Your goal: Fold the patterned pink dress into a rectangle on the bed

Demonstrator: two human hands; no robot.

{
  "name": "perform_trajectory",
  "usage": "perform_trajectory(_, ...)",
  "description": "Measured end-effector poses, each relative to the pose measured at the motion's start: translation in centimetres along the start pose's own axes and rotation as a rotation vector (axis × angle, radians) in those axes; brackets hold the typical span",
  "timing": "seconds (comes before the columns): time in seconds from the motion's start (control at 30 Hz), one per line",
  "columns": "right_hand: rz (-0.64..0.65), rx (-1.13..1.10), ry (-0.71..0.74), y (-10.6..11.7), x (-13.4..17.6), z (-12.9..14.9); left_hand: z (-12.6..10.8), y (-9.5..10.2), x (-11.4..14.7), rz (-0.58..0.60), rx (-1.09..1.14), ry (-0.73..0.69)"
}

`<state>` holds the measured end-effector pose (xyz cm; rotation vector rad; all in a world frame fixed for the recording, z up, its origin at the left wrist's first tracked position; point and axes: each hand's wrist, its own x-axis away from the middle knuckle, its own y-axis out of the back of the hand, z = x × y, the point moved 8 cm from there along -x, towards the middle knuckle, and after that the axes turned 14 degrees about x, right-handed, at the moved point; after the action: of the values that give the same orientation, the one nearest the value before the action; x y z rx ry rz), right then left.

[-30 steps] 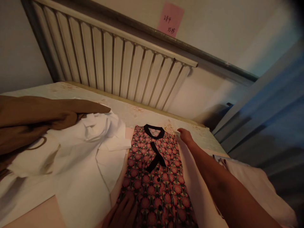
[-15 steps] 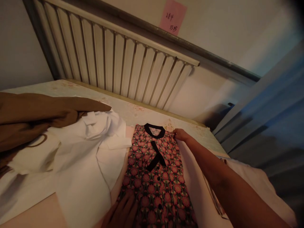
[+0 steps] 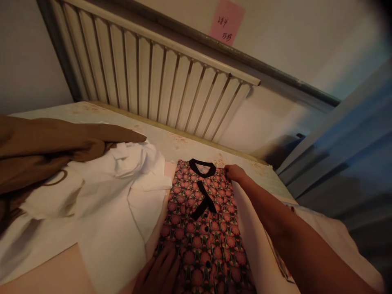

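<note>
A patterned shirt point(image 3: 196, 241), pink flowers on black with a black collar and neck ties, lies front up and narrowed to a long strip before me. Its sleeves do not show. At the shirt's upper right corner my right hand point(image 3: 235, 173) is closed on the shoulder edge, fingers bent around the fabric. My left hand point(image 3: 161, 267) lies flat on the lower left part of the shirt, its fingers stretched out; the wrist is cut off by the bottom of the view.
White garments point(image 3: 113, 212) and a brown garment point(image 3: 55, 147) are heaped on the left. Folded pale cloth point(image 3: 330, 237) lies at right. Behind the bed point(image 3: 171, 139) stand a radiator point(image 3: 159, 81) and a wall with a pink note point(image 3: 227, 22). A blue curtain point(image 3: 346, 151) hangs at right.
The view has shifted slightly, so everything sits a little farther right. My right hand keeps its place at the shoulder, where the fabric edge now looks straighter. My left hand stays flat.
</note>
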<state>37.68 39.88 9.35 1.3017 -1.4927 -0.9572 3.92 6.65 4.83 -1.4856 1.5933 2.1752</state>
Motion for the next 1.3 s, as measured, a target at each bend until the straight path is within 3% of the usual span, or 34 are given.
perform_trajectory(0.23, -0.031, 0.069, 0.015, -2.7, 0.4, 0.7, 0.0, 0.1, 0.1, 0.023, 0.019, 0.019)
perform_trajectory(0.43, -0.266, 0.026, -0.044, -1.0, 2.3, 0.6, 0.0, 0.3, -0.1, 0.036, 0.015, 0.021)
perform_trajectory(0.57, -0.405, -0.039, 0.033, -1.3, 5.1, 3.2, -0.1, 0.8, -0.5, 0.040, 0.016, 0.031)
perform_trajectory(0.77, -0.443, -0.124, 0.154, -4.1, 7.2, 6.7, -0.4, 1.3, -0.9, 0.080, 0.029, 0.019)
perform_trajectory(0.9, -0.457, -0.172, 0.171, -2.7, 8.2, 6.7, -0.7, 1.5, -0.7, 0.112, 0.034, 0.044)
perform_trajectory(1.0, -0.482, -0.196, 0.183, -0.9, 11.4, 7.0, -0.9, 1.1, -0.2, 0.166, 0.075, 0.077)
perform_trajectory(1.1, -0.491, -0.237, 0.222, -0.6, 17.1, 8.2, -0.9, 0.6, 0.2, 0.200, 0.121, 0.140)
perform_trajectory(1.3, -0.416, -0.279, 0.228, -5.3, 28.3, 10.7, -0.6, 0.0, 0.3, 0.226, 0.161, 0.253)
